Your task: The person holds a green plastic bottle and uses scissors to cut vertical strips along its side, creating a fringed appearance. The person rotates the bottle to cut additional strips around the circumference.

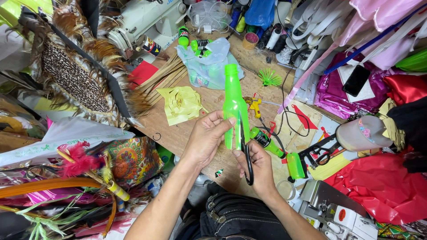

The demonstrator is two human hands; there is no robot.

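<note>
Cluttered wooden worktable (187, 133), stuff piled on every side. Right in the middle the left hand (205, 140) is holding a green bottle (233, 104) upright, neck pointing away, with thumb and fingertips pinching its lower body and the forearm coming up from below. The right hand (260, 166) is sitting just right of the bottle, fingers curled through the black handles of the scissors (245, 149), with the blades running up along the bottle's lower side. Can't tell how far apart the blades are.

Around the bottle: yellow paper cutouts (180, 104) are lying to its left, and wooden slats (162, 75) are fanning out beyond those. Behind it a clear bag (209, 64) is holding more green bottles. Another labelled bottle (266, 141) is lying on its side just right of it, nearly touching the right hand, with a cut green piece (295, 165) further right. A green plastic flower (269, 78) is sitting up and to the right, and a sewing machine (142, 20) is standing far behind. Red fabric (382, 186) is bunching up way off right, and a black bag (240, 218) is resting below between the forearms.
</note>
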